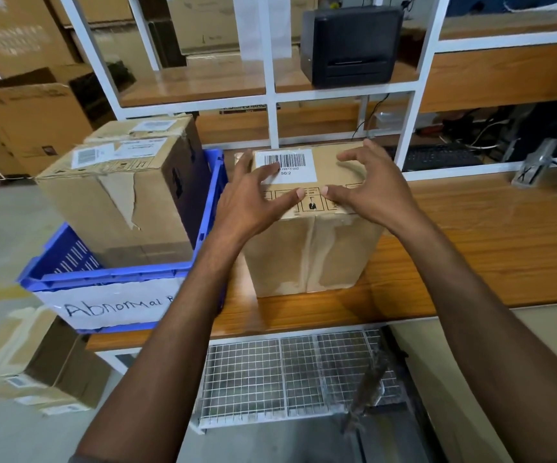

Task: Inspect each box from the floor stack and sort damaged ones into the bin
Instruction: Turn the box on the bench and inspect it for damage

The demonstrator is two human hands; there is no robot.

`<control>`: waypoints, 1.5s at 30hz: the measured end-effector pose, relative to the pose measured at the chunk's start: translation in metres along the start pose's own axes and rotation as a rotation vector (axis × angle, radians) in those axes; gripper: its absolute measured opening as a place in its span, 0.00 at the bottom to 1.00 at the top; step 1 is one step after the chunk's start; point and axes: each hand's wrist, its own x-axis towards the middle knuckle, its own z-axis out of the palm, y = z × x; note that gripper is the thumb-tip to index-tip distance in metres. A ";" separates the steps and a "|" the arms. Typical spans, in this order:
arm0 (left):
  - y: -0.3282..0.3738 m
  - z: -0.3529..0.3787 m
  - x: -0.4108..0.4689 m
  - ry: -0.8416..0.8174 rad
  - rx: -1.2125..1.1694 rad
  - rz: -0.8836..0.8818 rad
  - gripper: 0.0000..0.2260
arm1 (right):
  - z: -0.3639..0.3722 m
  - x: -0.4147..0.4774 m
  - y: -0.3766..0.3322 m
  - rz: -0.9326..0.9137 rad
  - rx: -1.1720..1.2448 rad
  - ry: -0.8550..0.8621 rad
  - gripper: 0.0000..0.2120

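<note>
A brown cardboard box point(310, 255) with a white barcode label stands upright on the wooden table point(490, 242). My left hand point(253, 198) lies on its top left with spread fingers touching the label. My right hand point(367, 188) hovers over its top right, fingers arched and spread, thumb tip on the box top. Neither hand grips it. Left of it, a blue bin point(113, 282) labelled "Abnormal" holds a box with torn tape point(120, 202) and another box point(143, 128) behind that one.
More boxes point(36, 365) lie on the floor at lower left. A white shelf frame point(270, 95) rises behind the table, with a black printer point(350, 45) on it. A wire-mesh rack point(290, 375) sits under the table. A keyboard point(437, 158) lies at the back right.
</note>
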 end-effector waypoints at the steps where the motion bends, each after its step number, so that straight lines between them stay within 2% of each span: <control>1: -0.002 -0.002 0.001 -0.045 -0.027 0.012 0.42 | 0.001 -0.001 -0.001 0.005 -0.027 0.000 0.28; 4: -0.010 -0.007 -0.002 -0.153 -0.093 0.056 0.49 | 0.001 -0.009 0.002 0.001 -0.077 -0.029 0.29; 8: -0.007 -0.006 -0.008 -0.142 -0.009 0.026 0.44 | -0.002 -0.014 0.004 0.000 -0.076 -0.105 0.35; 14: 0.001 -0.004 -0.003 -0.131 0.006 -0.016 0.35 | 0.007 -0.007 0.004 0.024 -0.048 -0.005 0.30; 19: -0.002 -0.014 -0.010 -0.226 0.000 0.049 0.41 | 0.002 -0.011 0.010 0.035 0.017 -0.077 0.32; 24: -0.007 -0.005 -0.013 -0.146 0.116 0.078 0.40 | 0.005 -0.007 0.009 0.057 0.062 -0.046 0.28; 26: -0.007 -0.003 -0.015 -0.114 0.137 0.092 0.38 | 0.011 -0.005 0.009 0.070 0.034 0.003 0.27; 28: -0.010 -0.006 -0.015 -0.120 0.034 0.099 0.35 | 0.020 -0.007 0.014 0.078 0.003 0.090 0.28; 30: -0.015 -0.011 -0.013 -0.138 -0.085 0.094 0.27 | 0.028 -0.012 0.018 0.091 -0.006 0.187 0.28; 32: -0.023 -0.016 -0.010 -0.062 -0.079 0.100 0.19 | 0.036 -0.015 0.017 0.080 -0.031 0.294 0.26; 35: -0.031 -0.023 -0.007 0.039 -0.074 0.047 0.15 | 0.042 -0.017 0.012 0.055 -0.096 0.438 0.20; 36: -0.032 -0.023 -0.006 0.033 -0.082 0.033 0.18 | 0.043 -0.017 0.011 0.051 -0.098 0.464 0.17; 39: -0.031 -0.018 -0.006 -0.003 -0.127 -0.039 0.36 | 0.045 -0.012 0.010 0.070 -0.050 0.459 0.13; 41: -0.031 -0.010 -0.006 0.004 -0.182 -0.071 0.43 | 0.044 -0.007 0.013 0.076 -0.017 0.454 0.12; 43: -0.030 0.000 -0.008 -0.039 -0.231 -0.058 0.48 | 0.044 -0.004 0.015 0.076 0.030 0.426 0.12; 45: -0.030 0.011 -0.008 -0.109 -0.226 -0.010 0.45 | 0.045 -0.005 0.012 0.105 0.090 0.318 0.18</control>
